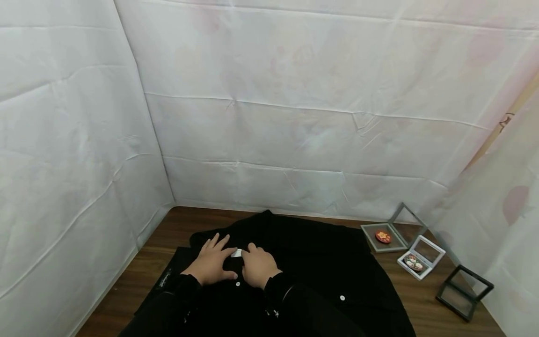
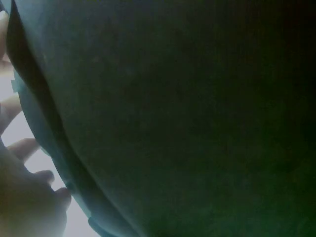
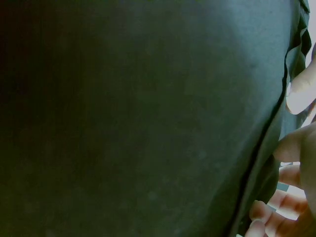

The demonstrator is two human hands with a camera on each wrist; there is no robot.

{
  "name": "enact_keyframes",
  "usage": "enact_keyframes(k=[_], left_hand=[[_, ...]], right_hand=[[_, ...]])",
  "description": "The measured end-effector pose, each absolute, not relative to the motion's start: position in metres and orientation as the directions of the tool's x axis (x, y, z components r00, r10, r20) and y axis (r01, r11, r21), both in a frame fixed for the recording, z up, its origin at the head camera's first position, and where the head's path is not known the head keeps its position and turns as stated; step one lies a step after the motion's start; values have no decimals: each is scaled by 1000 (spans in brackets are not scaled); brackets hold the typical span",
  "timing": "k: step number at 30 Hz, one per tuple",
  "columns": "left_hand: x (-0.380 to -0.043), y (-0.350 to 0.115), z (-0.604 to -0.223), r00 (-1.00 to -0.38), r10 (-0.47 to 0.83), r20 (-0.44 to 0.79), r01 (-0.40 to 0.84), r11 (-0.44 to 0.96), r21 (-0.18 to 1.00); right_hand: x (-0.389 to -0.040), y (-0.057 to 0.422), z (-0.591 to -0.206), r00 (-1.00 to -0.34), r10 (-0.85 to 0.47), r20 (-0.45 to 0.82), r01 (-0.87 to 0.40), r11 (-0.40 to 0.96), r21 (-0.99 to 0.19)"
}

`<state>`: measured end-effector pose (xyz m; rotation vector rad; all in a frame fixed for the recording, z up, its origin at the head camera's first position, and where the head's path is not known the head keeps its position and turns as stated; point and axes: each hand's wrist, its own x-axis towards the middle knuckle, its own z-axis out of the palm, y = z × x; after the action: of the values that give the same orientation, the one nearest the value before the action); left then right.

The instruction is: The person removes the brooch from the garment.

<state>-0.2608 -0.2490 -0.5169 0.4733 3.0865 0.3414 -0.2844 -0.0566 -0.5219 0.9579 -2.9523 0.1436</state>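
A black button-up garment (image 1: 320,271) with small white buttons lies spread over the table. My left hand (image 1: 212,262) rests on it with the fingers spread; its index fingertip is at a small white patch (image 1: 236,253) that looks like a label. From the other side, my right hand (image 1: 258,267) touches the cloth beside that patch, fingers pointing away from me. A white button (image 1: 237,284) shows just below, between the two hands. Dark fabric (image 2: 173,118) fills most of the left wrist view, and dark cloth (image 3: 148,118) most of the right.
Along the table's right side stand an opened grey-framed case (image 1: 384,238) with a red round piece, a white case (image 1: 421,257) with a patterned round piece, and a black-framed case (image 1: 463,292). Dark material with pale lettering (image 1: 165,277) lies left. White sheeting (image 1: 269,117) walls the table.
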Motion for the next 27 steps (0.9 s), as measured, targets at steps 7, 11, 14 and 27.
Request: enact_keyframes(k=[7, 11, 14, 27], left_hand=[[-263, -252, -519, -956, 286, -68, 244, 900, 361], [-264, -253, -521, -956, 283, -81, 230, 889, 395], [-264, -254, -521, -956, 281, -85, 225, 887, 402], [-263, -255, -519, -955, 285, -83, 227, 881, 415]], right_hand=[[-284, -54, -519, -803, -593, 54, -596, 799, -77], [-283, -54, -520, -802, -596, 39, -597, 799, -67], [-281, -55, -519, -795, -607, 22, -607, 793, -47], [-276, -56, -522, -772, -635, -20, -635, 773, 1]])
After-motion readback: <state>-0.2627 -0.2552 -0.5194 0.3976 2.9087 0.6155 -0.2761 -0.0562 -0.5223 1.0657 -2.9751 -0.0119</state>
